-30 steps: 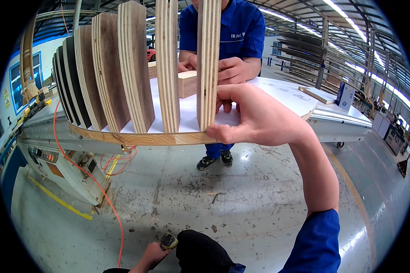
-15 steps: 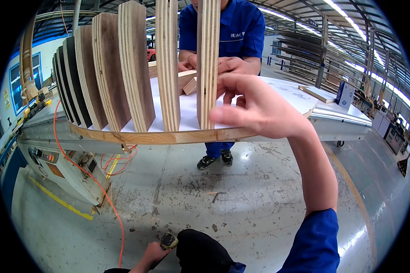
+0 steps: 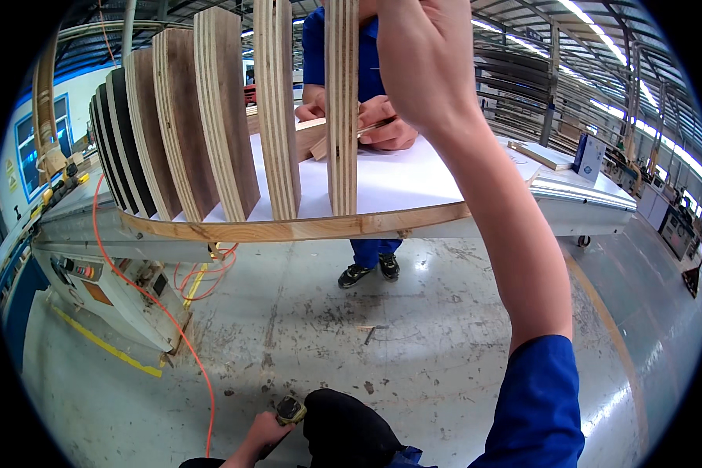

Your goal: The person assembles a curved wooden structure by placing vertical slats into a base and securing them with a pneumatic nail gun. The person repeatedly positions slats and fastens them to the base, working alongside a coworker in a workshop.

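Low in the view, my left hand [image 3: 267, 430] is closed around the handle of a yellow-and-black handheld power tool [image 3: 290, 410], held beside my dark-clothed knee. My right hand [image 3: 427, 66] is raised at the top, back of the hand toward me. Its fingers run out past the upper edge, so their grip is hidden. Just left of it stands the nearest upright plywood strip [image 3: 342, 117]; whether the fingers touch its top I cannot tell. Several more plywood strips [image 3: 279, 117] stand in a curved row along the rounded wooden-edged white panel [image 3: 320, 228].
Across the panel a co-worker in blue has both hands [image 3: 388, 125] near small wood blocks [image 3: 313, 145]. An orange hose [image 3: 189, 343] hangs at the left by a machine [image 3: 105, 292]. A box [image 3: 590, 157] stands on the table at right. Sheets are racked behind.
My right hand has moved up from the foot of the nearest plywood strip toward its top. That strip appears slightly further left. My left hand and its tool have hardly moved.
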### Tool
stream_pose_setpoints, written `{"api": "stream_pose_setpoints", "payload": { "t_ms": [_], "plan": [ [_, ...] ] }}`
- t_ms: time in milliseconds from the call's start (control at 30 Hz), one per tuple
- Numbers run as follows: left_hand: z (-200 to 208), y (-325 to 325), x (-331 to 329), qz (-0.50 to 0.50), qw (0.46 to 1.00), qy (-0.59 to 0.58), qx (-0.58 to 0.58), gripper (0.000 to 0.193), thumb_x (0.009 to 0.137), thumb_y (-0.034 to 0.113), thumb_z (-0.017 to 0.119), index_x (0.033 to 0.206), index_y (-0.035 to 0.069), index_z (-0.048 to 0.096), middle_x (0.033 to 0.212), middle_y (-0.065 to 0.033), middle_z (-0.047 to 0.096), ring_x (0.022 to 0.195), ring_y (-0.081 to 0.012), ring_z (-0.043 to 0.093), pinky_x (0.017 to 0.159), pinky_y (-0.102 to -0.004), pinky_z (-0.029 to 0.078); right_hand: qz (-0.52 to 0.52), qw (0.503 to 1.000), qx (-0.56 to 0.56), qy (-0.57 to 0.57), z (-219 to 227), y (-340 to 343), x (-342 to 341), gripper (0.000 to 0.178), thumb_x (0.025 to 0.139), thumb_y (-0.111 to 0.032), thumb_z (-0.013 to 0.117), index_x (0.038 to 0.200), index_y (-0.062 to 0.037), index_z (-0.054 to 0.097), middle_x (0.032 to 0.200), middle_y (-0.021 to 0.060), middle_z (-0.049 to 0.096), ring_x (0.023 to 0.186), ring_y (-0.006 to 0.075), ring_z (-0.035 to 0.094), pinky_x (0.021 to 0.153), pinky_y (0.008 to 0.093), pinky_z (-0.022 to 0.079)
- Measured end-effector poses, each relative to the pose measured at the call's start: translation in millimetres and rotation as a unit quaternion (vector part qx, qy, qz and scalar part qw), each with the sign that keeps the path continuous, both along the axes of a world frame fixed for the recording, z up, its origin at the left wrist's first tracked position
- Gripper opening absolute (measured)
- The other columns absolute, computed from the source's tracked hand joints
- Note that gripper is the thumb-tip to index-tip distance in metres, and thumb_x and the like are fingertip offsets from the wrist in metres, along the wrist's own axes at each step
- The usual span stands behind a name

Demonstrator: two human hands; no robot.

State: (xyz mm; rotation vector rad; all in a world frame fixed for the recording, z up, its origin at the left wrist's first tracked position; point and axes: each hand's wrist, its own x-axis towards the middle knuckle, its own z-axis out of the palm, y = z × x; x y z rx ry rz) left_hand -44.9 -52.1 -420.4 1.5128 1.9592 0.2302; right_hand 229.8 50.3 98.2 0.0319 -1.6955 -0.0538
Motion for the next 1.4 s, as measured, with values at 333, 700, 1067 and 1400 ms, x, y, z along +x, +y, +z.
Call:
{"api": "stream_pose_setpoints", "payload": {
  "t_ms": [333, 700, 1067, 1400],
  "plan": [
    [-9, -2, -6, -0.017, 0.999, 0.009, 0.026, 0.057, 0.072, 0.048, 0.078, 0.095, -0.004, 0.074, 0.085, -0.0258, 0.071, 0.086, -0.0415, 0.07, 0.08, -0.0467, 0.057, 0.126, 0.991, 0.005, 0.037, -10, 48, -21, 0.021, 0.1, -0.012, 0.056, 0.103, 0.0069, 0.065, 0.076, -0.001, 0.057, 0.069, 0.0055, 0.051, 0.062, 0.0248, 0.042],
    [-7, 2, -3, -0.012, 1.0, 0.0, 0.017, 0.057, 0.072, 0.047, 0.08, 0.096, -0.004, 0.073, 0.086, -0.0253, 0.072, 0.087, -0.0404, 0.071, 0.081, -0.0457, 0.057, 0.159, 0.983, -0.075, 0.051, -20, 35, -25, 0.01, 0.099, -0.006, 0.059, 0.101, 0.0022, 0.065, 0.079, -0.0028, 0.059, 0.07, 0.0014, 0.052, 0.059, 0.0199, 0.043],
    [-21, 3, -9, -0.011, 1.0, -0.01, 0.027, 0.061, 0.071, 0.053, 0.079, 0.094, -0.004, 0.074, 0.076, -0.0215, 0.072, 0.079, -0.0371, 0.072, 0.078, -0.0439, 0.058, 0.091, 0.993, 0.008, 0.068, -16, 48, -28, 0.009, 0.097, -0.007, 0.062, 0.095, 0.001, 0.065, 0.076, 0.0, 0.06, 0.07, 0.0029, 0.051, 0.057, 0.0212, 0.044],
    [55, 8, 2, 0.031, 0.974, -0.052, 0.216, 0.037, 0.076, 0.028, 0.082, 0.089, -0.006, 0.071, 0.079, -0.023, 0.072, 0.078, -0.0358, 0.073, 0.069, -0.0427, 0.056, -0.014, 0.997, 0.04, 0.064, -18, 27, -22, 0.01, 0.095, -0.008, 0.062, 0.09, 0.0001, 0.064, 0.069, 0.0032, 0.061, 0.065, 0.0056, 0.053, 0.055, 0.0249, 0.044]
  ]
}}
